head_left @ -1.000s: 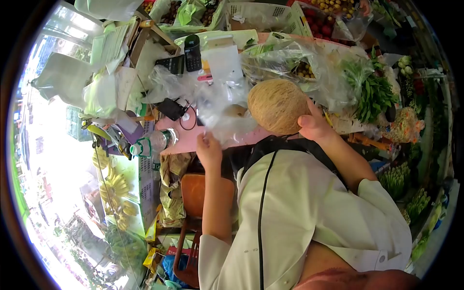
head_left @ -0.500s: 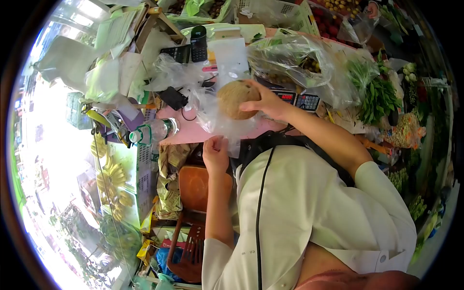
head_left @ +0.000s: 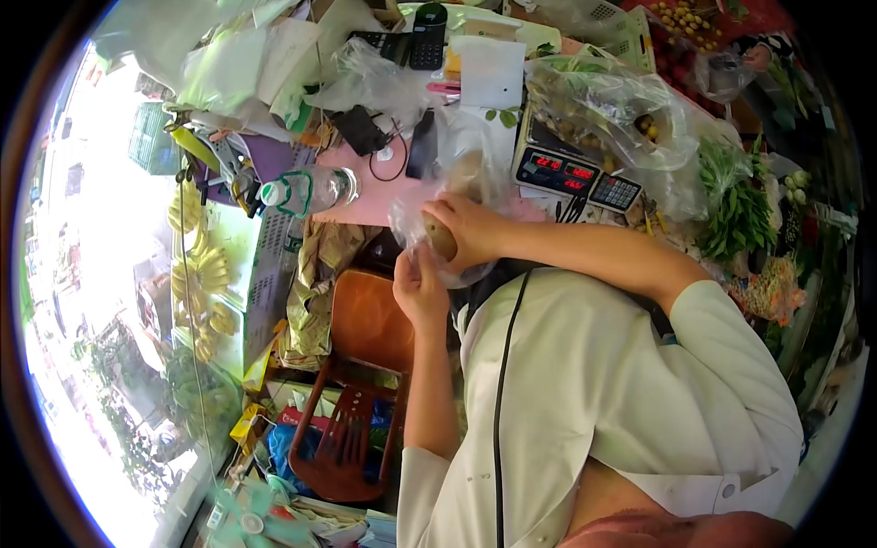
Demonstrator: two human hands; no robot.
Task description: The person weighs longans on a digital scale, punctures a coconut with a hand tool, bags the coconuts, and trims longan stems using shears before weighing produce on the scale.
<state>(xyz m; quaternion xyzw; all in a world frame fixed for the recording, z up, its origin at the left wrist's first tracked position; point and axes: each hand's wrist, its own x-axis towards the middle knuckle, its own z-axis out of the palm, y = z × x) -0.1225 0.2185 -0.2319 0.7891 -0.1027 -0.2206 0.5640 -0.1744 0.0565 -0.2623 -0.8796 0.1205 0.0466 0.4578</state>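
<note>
Near the front edge of the pink table [head_left: 361, 201], my right hand [head_left: 463, 230] is wrapped round a brown melon [head_left: 440, 239], which is mostly hidden behind the fingers at the mouth of a clear plastic bag [head_left: 498, 187]. My left hand [head_left: 421, 281] pinches the near edge of the bag, just left of the melon. A second brownish round item [head_left: 466, 172] shows blurred through the plastic farther back. Behind the hands, a scale [head_left: 562, 173] with lit red digits stands on the table.
A water bottle [head_left: 311, 190] and a black adapter [head_left: 362, 131] are on the left. A phone handset [head_left: 427, 36] stands at the back. Leafy greens [head_left: 735, 196] lie on the right. A wooden chair [head_left: 373, 320] is below the table edge.
My right hand has carried the melon left and down to the bag beside my left hand. The view has shifted, and more of the scale shows.
</note>
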